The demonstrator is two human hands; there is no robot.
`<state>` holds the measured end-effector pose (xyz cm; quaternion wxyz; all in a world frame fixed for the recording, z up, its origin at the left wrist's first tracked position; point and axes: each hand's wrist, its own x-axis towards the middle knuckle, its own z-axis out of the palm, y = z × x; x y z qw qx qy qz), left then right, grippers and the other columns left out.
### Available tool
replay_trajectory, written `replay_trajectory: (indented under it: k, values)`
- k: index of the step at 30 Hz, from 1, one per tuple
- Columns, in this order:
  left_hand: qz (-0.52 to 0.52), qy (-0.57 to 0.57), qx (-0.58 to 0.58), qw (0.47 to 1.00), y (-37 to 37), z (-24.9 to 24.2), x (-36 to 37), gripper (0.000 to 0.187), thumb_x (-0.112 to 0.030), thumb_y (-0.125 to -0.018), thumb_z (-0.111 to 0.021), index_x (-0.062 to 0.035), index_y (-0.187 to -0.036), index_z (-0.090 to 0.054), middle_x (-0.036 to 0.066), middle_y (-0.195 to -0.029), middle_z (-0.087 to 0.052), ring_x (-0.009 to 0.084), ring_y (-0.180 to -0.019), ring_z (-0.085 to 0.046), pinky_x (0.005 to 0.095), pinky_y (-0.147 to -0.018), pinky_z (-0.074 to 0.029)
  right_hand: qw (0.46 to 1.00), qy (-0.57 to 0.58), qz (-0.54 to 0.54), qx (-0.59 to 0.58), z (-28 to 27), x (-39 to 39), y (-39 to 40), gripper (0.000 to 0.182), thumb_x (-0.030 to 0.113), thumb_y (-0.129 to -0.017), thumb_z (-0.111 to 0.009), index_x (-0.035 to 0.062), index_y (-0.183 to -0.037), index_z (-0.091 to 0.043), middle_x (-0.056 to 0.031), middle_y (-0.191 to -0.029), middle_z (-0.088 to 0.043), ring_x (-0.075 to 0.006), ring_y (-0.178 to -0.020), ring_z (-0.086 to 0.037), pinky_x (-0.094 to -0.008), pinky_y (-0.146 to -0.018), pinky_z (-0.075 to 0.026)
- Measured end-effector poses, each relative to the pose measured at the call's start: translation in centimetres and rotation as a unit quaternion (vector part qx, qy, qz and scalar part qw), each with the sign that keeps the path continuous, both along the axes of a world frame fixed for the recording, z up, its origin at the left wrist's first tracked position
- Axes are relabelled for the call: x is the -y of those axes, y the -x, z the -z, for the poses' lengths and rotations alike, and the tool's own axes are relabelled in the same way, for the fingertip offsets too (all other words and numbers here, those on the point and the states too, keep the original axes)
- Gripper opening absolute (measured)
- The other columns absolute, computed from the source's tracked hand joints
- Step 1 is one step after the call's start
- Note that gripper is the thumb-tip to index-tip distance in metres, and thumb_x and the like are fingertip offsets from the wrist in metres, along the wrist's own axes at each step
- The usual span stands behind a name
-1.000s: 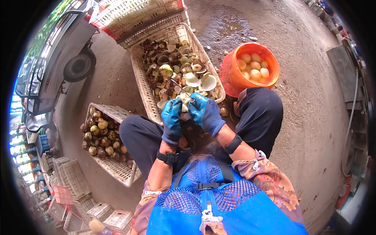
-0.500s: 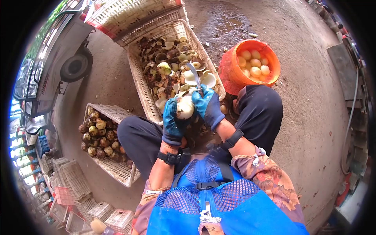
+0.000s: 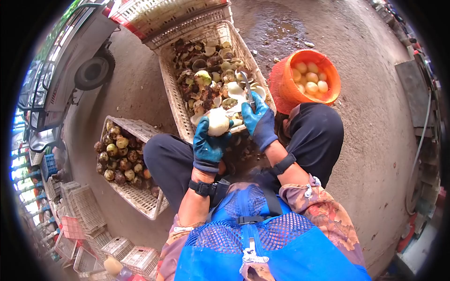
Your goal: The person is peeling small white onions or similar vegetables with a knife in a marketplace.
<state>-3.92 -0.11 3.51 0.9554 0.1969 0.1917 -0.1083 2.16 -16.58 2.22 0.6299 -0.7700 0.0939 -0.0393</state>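
My left hand, in a blue-green glove, is wrapped round a peeled, round white vegetable about the size of a fist. My right hand, gloved the same way, grips a knife with a curved blade pointing up and away from me. A small gap separates the knife hand from the vegetable. Both hands are over the near end of a white plastic crate, which is full of thick pale peelings and brown scraps. Among them lies a greenish round piece.
An orange bucket with peeled white vegetables stands right of the crate. At left, a tilted crate holds unpeeled brownish ones. Stacked crates rise beyond the peelings. A vehicle wheel is at far left, and wet ground lies ahead.
My right hand with the knife has moved away from the vegetable, to the right. The vegetable in my left hand now shows a smoother, whiter side. The view has shifted slightly.
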Motion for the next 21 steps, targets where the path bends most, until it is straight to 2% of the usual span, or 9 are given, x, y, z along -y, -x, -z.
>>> replay_trajectory:
  k: [3, 4, 7, 8, 11, 13, 17, 20, 21]
  values:
    - [-0.070, -0.095, 0.032, 0.992, -0.5, -1.0, 0.9, 0.044, -0.024, -0.092, -0.065, -0.0105, -0.132, -0.053, 0.009, -0.122, -0.061, 0.0284, -0.109, -0.062, 0.0423, -0.085, -0.056, 0.990, -0.029, -0.136, -0.027, -3.9, -0.3, 1.4, 0.042, 0.027, -0.087, -0.065, 0.0015, -0.121, -0.063, -0.0145, -0.085, -0.072, -0.0226, -0.076, -0.069, -0.0368, -0.071, -0.052]
    - [-0.081, -0.121, 0.046, 0.988, -0.6, -0.5, 1.0, 0.043, -0.021, -0.092, -0.064, -0.0089, -0.132, -0.053, 0.009, -0.121, -0.061, 0.0265, -0.107, -0.062, 0.0409, -0.087, -0.055, 0.988, -0.018, -0.151, -0.004, -3.4, -0.9, 1.8, 0.039, 0.030, -0.086, -0.067, 0.0031, -0.114, -0.066, -0.0157, -0.087, -0.071, -0.0277, -0.078, -0.070, -0.0385, -0.071, -0.053]
    - [-0.096, -0.195, 0.067, 0.974, -0.8, 0.3, 0.9, 0.041, -0.013, -0.092, -0.064, -0.0048, -0.130, -0.053, 0.008, -0.118, -0.061, 0.0218, -0.104, -0.063, 0.0369, -0.091, -0.054, 0.972, 0.134, -0.191, -0.021, -5.1, -1.4, 2.2, 0.033, 0.025, -0.087, -0.068, 0.0025, -0.110, -0.065, -0.0183, -0.087, -0.071, -0.0295, -0.080, -0.070, -0.0376, -0.072, -0.053]
    - [-0.091, -0.216, 0.064, 0.970, -0.5, 0.4, 0.9, 0.040, -0.011, -0.091, -0.064, -0.0038, -0.129, -0.053, 0.009, -0.118, -0.061, 0.0209, -0.104, -0.062, 0.0356, -0.092, -0.053, 0.969, 0.137, -0.203, -0.025, -5.1, -1.4, 2.1, 0.029, 0.026, -0.085, -0.066, 0.0041, -0.104, -0.065, -0.0230, -0.089, -0.067, -0.0404, -0.084, -0.066, -0.0446, -0.072, -0.052]
    - [-0.085, -0.300, 0.063, 0.948, -0.6, 0.2, 1.5, 0.040, -0.010, -0.089, -0.066, -0.0014, -0.127, -0.055, 0.007, -0.115, -0.062, 0.0169, -0.100, -0.062, 0.0311, -0.090, -0.052, 0.964, 0.187, -0.190, -0.005, -4.7, -1.5, 2.4, 0.020, 0.027, -0.085, -0.066, 0.0084, -0.093, -0.063, -0.0157, -0.084, -0.069, -0.0374, -0.082, -0.067, -0.0474, -0.070, -0.051]
    - [-0.077, -0.386, 0.082, 0.915, -0.8, 0.4, 1.8, 0.040, -0.010, -0.088, -0.067, -0.0005, -0.125, -0.055, 0.005, -0.113, -0.063, 0.0154, -0.098, -0.062, 0.0294, -0.089, -0.052, 0.961, 0.209, -0.180, -0.005, -4.4, -1.3, 2.3, 0.018, 0.025, -0.085, -0.065, 0.0095, -0.093, -0.063, -0.0150, -0.083, -0.069, -0.0370, -0.082, -0.067, -0.0477, -0.070, -0.051]
    - [-0.056, -0.351, 0.050, 0.933, -1.1, 0.8, 1.9, 0.037, -0.009, -0.086, -0.066, -0.0001, -0.121, -0.057, 0.005, -0.111, -0.063, 0.0143, -0.098, -0.062, 0.0289, -0.088, -0.052, 0.961, 0.221, -0.164, -0.013, -3.4, -0.6, 1.9, 0.016, 0.024, -0.084, -0.066, 0.0099, -0.092, -0.064, -0.0146, -0.082, -0.069, -0.0365, -0.081, -0.067, -0.0471, -0.070, -0.051]
    - [-0.071, -0.295, 0.070, 0.950, -1.1, 2.3, 1.4, 0.039, -0.022, -0.088, -0.065, -0.0079, -0.123, -0.055, 0.009, -0.115, -0.062, 0.0262, -0.099, -0.064, 0.0396, -0.077, -0.059, 0.971, 0.194, -0.136, -0.029, -3.3, -0.2, 1.7, 0.016, 0.023, -0.084, -0.066, 0.0090, -0.092, -0.064, -0.0155, -0.083, -0.069, -0.0363, -0.080, -0.067, -0.0458, -0.070, -0.051]
    - [-0.060, -0.246, 0.061, 0.965, -1.0, 1.6, 1.2, 0.039, -0.022, -0.088, -0.064, -0.0083, -0.124, -0.055, 0.010, -0.117, -0.061, 0.0293, -0.101, -0.064, 0.0414, -0.078, -0.059, 0.976, 0.179, -0.117, -0.033, -2.7, 0.1, 1.4, 0.016, 0.022, -0.084, -0.066, 0.0085, -0.092, -0.064, -0.0159, -0.083, -0.069, -0.0365, -0.080, -0.067, -0.0453, -0.070, -0.051]
